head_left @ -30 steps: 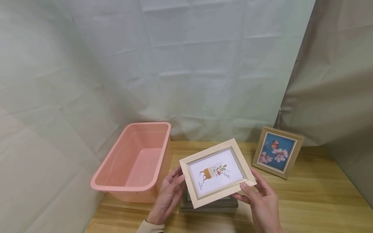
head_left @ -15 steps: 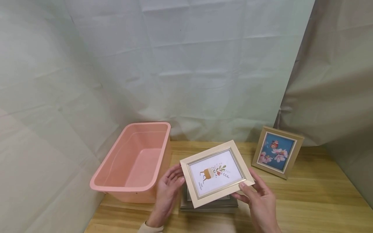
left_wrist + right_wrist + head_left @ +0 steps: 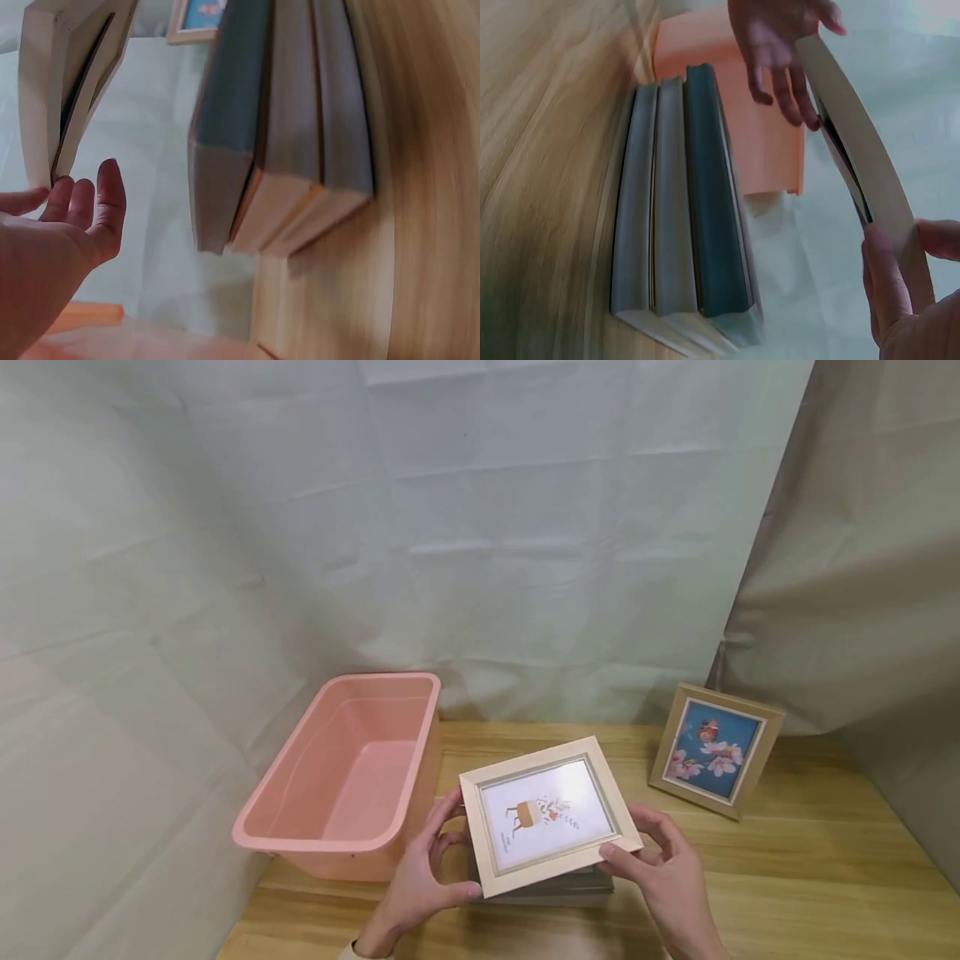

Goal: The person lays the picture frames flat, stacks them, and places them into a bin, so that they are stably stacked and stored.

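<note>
Holds the cream frame (image 3: 546, 817) by its right corner in the right grip (image 3: 667, 877), with the left grip (image 3: 420, 868) wide at its left edge, above the grey stack (image 3: 676, 195) on wooden desk (image 3: 810, 860), beside pink basin (image 3: 322, 846), before standing picture (image 3: 716, 752) and pale cloth (image 3: 510, 543).

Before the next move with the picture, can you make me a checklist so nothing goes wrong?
1. Right hand pinching the cream rectangular picture frame: ok.
2. Left hand holding firmly: cannot tell; its fingers are at the edge.
3. Cream frame lifted off the stack of three flat grey and blue-grey pieces: ok, a gap shows.
4. Plant drawing right way up: not ok, it's sideways.
5. Pink plastic tub open on top: ok.
6. Tan picture frame with blossoms on blue standing up: ok.
</note>
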Motion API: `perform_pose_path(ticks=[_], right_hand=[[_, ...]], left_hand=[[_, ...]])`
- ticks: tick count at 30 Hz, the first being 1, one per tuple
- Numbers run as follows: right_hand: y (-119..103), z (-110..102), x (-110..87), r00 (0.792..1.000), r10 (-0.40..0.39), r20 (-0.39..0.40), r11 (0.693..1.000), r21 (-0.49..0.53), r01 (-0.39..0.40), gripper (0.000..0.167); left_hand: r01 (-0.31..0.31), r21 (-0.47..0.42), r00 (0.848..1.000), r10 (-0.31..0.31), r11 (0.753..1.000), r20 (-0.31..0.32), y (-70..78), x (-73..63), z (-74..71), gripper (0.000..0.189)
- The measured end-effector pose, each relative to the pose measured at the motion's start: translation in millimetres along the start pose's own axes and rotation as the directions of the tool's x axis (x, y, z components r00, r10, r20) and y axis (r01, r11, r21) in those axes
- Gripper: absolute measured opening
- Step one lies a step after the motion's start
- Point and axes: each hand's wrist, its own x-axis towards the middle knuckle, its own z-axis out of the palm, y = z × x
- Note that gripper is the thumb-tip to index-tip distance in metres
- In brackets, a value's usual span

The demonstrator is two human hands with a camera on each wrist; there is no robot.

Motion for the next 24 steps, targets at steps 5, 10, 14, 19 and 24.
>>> perform_pose_path(ticks=[5,10,14,19,24], right_hand=[[1.7,-5.6,4.8,0.997,0.059,0.057,0.982,-0.185,-0.048,0.084],[3.1,-9.7,9.4,0.990,0.071,0.124,0.956,-0.291,-0.032,0.098],[4.8,-10.8,12.5,0.985,0.034,0.167,0.928,-0.372,0.031,0.103],[8.8,-10.6,15.9,0.988,-0.026,0.153,0.872,-0.480,0.097,0.101],[14.2,-9.8,18.3,0.986,-0.082,0.144,0.836,-0.529,0.147,0.097]], left_hand=[[0.131,0.273,0.990,-0.139,0.953,0.011,4.8,-3.8,0.9,0.137],[0.275,0.396,0.958,-0.283,0.876,-0.041,6.6,-4.2,5.7,0.145],[0.310,0.424,0.948,-0.312,0.851,-0.066,3.5,-4.0,6.2,0.142],[0.347,0.468,0.931,-0.357,0.813,-0.070,0.3,-3.5,6.0,0.142],[0.386,0.494,0.912,-0.402,0.779,-0.079,-2.2,-3.0,7.2,0.144]])
